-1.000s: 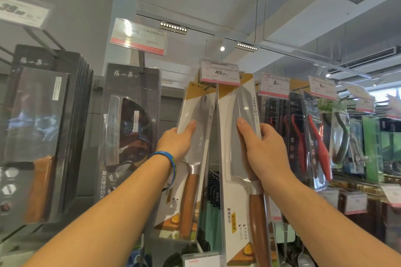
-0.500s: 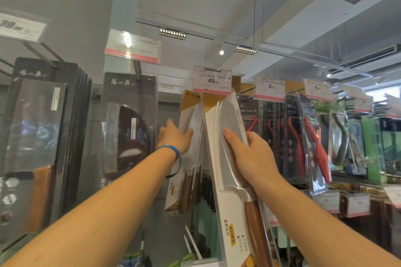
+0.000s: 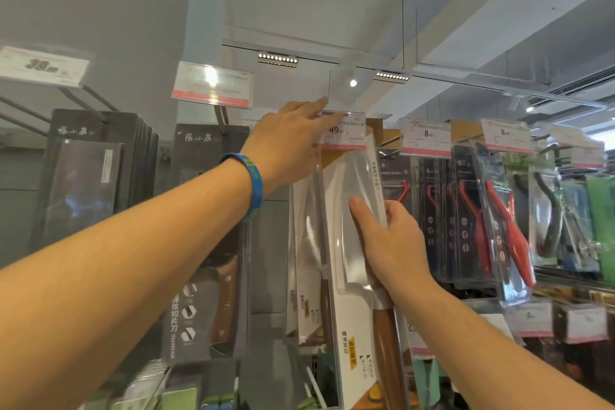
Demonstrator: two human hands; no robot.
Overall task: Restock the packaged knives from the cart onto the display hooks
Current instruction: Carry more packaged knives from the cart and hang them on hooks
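Packaged knife: white card, clear blister, wooden handle; upright, its top behind the 49 price tag; whether it sits on a hook cannot be told. Right hand grips it at the blade, thumb on the front. Left hand, fingers straight, touches the tag's upper left corner; blue wristband on that wrist. Matching pack hangs just behind, to the left. Dark boxed cleavers farther left; red peelers to the right.

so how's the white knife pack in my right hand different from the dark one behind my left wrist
The white knife pack has a pale card and is gripped by the right hand; the dark knife pack has a black card and hangs unheld. Both show wooden handles.
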